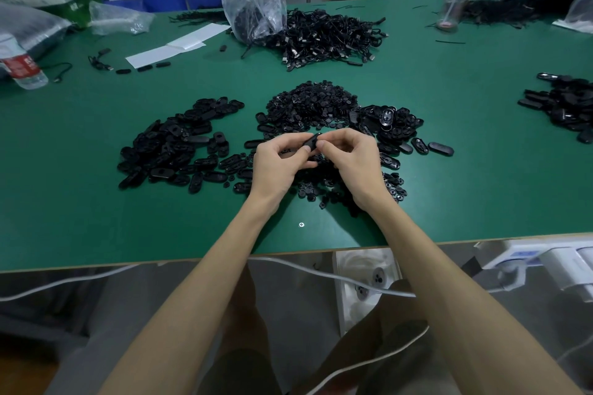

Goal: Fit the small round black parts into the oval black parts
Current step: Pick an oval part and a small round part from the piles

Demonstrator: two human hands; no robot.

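Both hands meet above the green table [449, 196], just in front of a heap of small round black parts [313, 104]. My left hand [279, 162] pinches one oval black part [311, 142] and holds it tilted. My right hand [348, 157] has its thumb and fingers curled onto the same oval part's right end; any small round part under those fingertips is hidden. More small round parts [324, 184] lie scattered under my hands. A pile of oval black parts [179, 144] sits to the left, another oval pile [391, 128] to the right.
A big tangle of black cables [327, 35] and a plastic bag [253, 6] lie further back. A water bottle [22, 69] lies at the far left, a clear bottle [454, 0] stands at the back right. Another pile of black parts [564, 102] sits at the right edge. White cables hang below the table's front edge.
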